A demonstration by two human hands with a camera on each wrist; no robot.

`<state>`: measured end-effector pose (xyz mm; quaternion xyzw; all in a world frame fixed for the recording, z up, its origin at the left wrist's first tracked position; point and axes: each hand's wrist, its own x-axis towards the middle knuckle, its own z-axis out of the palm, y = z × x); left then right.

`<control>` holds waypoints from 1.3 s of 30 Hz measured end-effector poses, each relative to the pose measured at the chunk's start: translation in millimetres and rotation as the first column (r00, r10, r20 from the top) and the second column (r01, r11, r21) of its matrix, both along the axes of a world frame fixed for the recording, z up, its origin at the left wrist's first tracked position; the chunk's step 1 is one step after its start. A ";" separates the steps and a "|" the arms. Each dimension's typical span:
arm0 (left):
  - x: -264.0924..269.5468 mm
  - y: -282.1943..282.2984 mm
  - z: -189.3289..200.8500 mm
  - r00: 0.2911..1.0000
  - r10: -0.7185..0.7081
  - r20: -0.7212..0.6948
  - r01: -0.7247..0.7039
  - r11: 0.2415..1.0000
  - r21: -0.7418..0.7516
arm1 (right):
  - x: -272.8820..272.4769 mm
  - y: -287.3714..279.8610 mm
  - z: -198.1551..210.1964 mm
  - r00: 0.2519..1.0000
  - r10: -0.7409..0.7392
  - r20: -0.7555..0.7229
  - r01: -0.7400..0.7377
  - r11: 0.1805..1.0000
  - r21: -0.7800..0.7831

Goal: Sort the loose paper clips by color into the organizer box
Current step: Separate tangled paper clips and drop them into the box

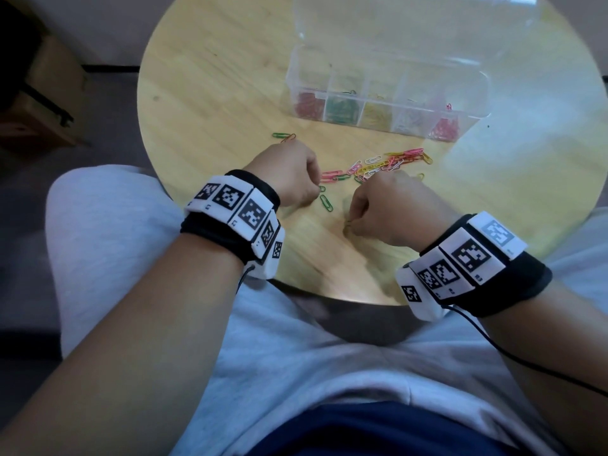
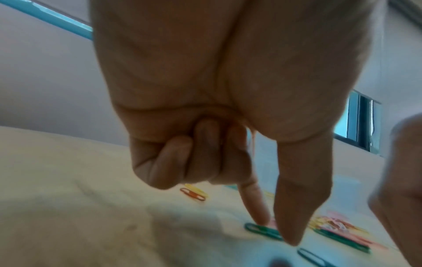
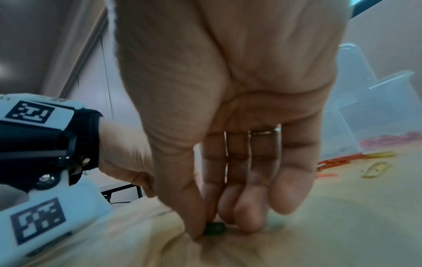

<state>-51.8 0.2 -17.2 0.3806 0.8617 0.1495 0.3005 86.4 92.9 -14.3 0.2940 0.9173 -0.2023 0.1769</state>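
A: Which clip goes next?
B: The left hand's (image 1: 289, 174) green clip (image 2: 262, 231). It lies well short of the organizer box (image 1: 291, 74), its length running from forefinger tip to thumb tip — grip unclear. The right hand (image 1: 391, 210) pinches a second green clip (image 3: 214, 229) — farther from the box.

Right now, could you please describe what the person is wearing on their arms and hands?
No sleeves. The left wristband and right wristband are black straps ringed with white blocks bearing black square markers. A thin black cable trails from each. The right hand has a metallic ring on one finger.
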 end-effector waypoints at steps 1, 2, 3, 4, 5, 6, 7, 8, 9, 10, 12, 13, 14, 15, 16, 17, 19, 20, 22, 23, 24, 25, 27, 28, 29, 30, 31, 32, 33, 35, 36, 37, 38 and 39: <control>0.0 0.0 -0.8 1.000 -0.004 -0.005 0.004 1.000 -0.022 | 0.4 -0.8 0.1 0.999 0.010 0.036 -0.010 1.000 0.010; -0.2 0.1 -0.8 1.000 -0.004 -0.012 0.004 0.999 -0.036 | 1.0 -1.4 -0.5 0.997 0.022 0.067 -0.024 0.999 0.023; -0.4 0.6 -0.8 1.000 -0.001 -0.018 0.000 0.999 -0.048 | 1.8 -1.8 -1.6 0.995 0.041 0.090 -0.045 0.998 0.043; -0.7 1.1 -1.0 1.000 0.004 -0.021 -0.005 0.998 -0.059 | 2.6 -2.5 -2.5 0.993 0.063 0.105 -0.070 0.995 0.069; -0.1 1.1 -1.1 1.000 0.006 -0.016 -0.007 0.997 -0.073 | 3.6 -3.6 -3.2 0.990 0.083 0.113 -0.093 0.991 0.093; 0.7 1.0 -1.6 1.000 0.007 -0.008 -0.007 0.996 -0.090 | 4.4 -4.7 -3.5 0.988 0.098 0.118 -0.110 0.988 0.108; 1.5 1.1 -1.8 1.000 0.004 0.000 -0.004 0.994 -0.107 | 5.0 -5.1 -3.8 0.987 0.108 0.118 -0.121 0.986 0.112; 1.8 1.3 -1.8 1.000 -0.003 0.005 0.003 0.992 -0.124 | 5.4 -5.1 -3.8 0.987 0.112 0.112 -0.124 0.987 0.104; 1.3 1.6 -1.8 1.000 -0.014 0.010 0.015 0.990 -0.140 | 6.0 -4.8 -3.2 0.989 0.111 0.099 -0.120 0.989 0.088; 0.7 1.7 -0.7 0.999 -0.025 0.022 0.028 0.988 -0.150 | 6.5 -4.4 -2.3 0.991 0.108 0.078 -0.114 0.991 0.075; -1.1 1.7 3.1 0.997 -0.020 0.079 0.031 0.991 -0.133 | 7.5 -3.2 0.0 0.994 0.100 0.047 -0.103 0.992 0.073; -2.2 1.6 5.5 0.994 -0.001 0.108 0.013 0.994 -0.111 | 7.8 -2.9 1.0 0.994 0.097 0.044 -0.100 0.991 0.084; -3.3 1.2 7.8 0.991 0.024 0.128 -0.012 0.996 -0.089 | 7.9 -3.6 1.8 0.994 0.095 0.046 -0.099 0.990 0.100; -3.8 0.4 9.7 0.990 0.045 0.137 -0.036 0.997 -0.065 | 7.9 -4.7 1.6 0.994 0.095 0.052 -0.101 0.988 0.119; -3.9 -0.4 10.7 0.988 0.057 0.143 -0.052 0.998 -0.041 | 7.7 -5.7 1.1 0.993 0.101 0.059 -0.108 0.985 0.137; -3.9 -1.2 10.6 0.988 0.060 0.145 -0.057 0.998 -0.025 | 7.3 -6.8 0.1 0.992 0.110 0.068 -0.119 0.981 0.154; -4.0 -2.1 8.6 0.989 0.047 0.141 -0.046 0.999 -0.006 | 6.8 -8.6 -1.4 0.988 0.127 0.082 -0.140 0.976 0.169; -4.2 -2.5 8.0 0.989 0.040 0.144 -0.040 0.999 0.000 | 6.8 -9.4 -1.8 0.988 0.129 0.087 -0.142 0.975 0.168; -5.8 -2.8 6.7 0.984 0.049 0.171 -0.051 0.999 0.006 | 7.3 -11.6 -0.9 0.986 0.132 0.104 -0.148 0.974 0.171; -7.0 -3.3 6.9 0.980 0.061 0.187 -0.064 0.998 0.006 | 7.7 -12.8 -0.1 0.984 0.137 0.114 -0.155 0.973 0.173; -8.4 -3.9 7.5 0.977 0.075 0.201 -0.078 0.997 0.008 | 8.5 -13.2 0.4 0.983 0.141 0.117 -0.160 0.973 0.167; -10.4 -4.5 7.9 0.972 0.091 0.214 -0.098 0.995 0.018 | 9.6 -12.4 1.1 0.983 0.144 0.112 -0.159 0.977 0.142; -16.9 -6.3 9.3 0.960 0.150 0.237 -0.168 0.984 0.059 | 11.0 -7.4 4.0 0.992 0.107 0.061 -0.108 0.994 0.005; -21.9 -7.7 10.4 0.952 0.189 0.242 -0.215 0.973 0.084 | 11.3 -3.0 5.3 0.999 0.045 0.012 -0.043 0.993 -0.110; -27.5 -9.3 11.2 0.944 0.226 0.242 -0.257 0.961 0.106 | 11.1 0.8 6.9 0.997 -0.062 -0.036 0.051 0.967 -0.249; -33.2 -11.2 12.0 0.935 0.258 0.242 -0.293 0.948 0.122 | 10.6 3.9 8.6 0.978 -0.194 -0.073 0.150 0.908 -0.391; -38.3 -12.7 12.2 0.928 0.282 0.242 -0.320 0.938 0.133 | 10.1 5.5 8.9 0.941 -0.323 -0.099 0.231 0.829 -0.510; -43.0 -13.6 12.0 0.926 0.297 0.235 -0.334 0.933 0.137 | 9.5 6.3 8.9 0.900 -0.422 -0.110 0.283 0.757 -0.589; -46.8 -13.6 11.4 0.929 0.302 0.215 -0.335 0.932 0.136 | 8.2 6.5 7.8 0.868 -0.483 -0.118 0.310 0.712 -0.630; -52.1 -12.1 10.3 0.947 0.287 0.146 -0.306 0.942 0.136 | 4.8 5.8 5.3 0.852 -0.505 -0.135 0.309 0.695 -0.649; -54.2 -10.8 9.5 0.958 0.266 0.109 -0.280 0.950 0.136 | 2.2 5.0 4.3 0.865 -0.478 -0.150 0.285 0.716 -0.638; -56.6 -9.3 7.6 0.967 0.241 0.078 -0.250 0.958 0.140 | -0.5 4.2 3.5 0.889 -0.427 -0.166 0.248 0.753 -0.610; -59.4 -8.0 5.2 0.974 0.219 0.056 -0.225 0.963 0.148 | -2.9 3.4 2.8 0.915 -0.360 -0.179 0.205 0.801 -0.563; -61.3 -6.9 3.2 0.978 0.205 0.042 -0.209 0.967 0.149 | -4.9 2.1 2.3 0.937 -0.294 -0.186 0.164 0.845 -0.509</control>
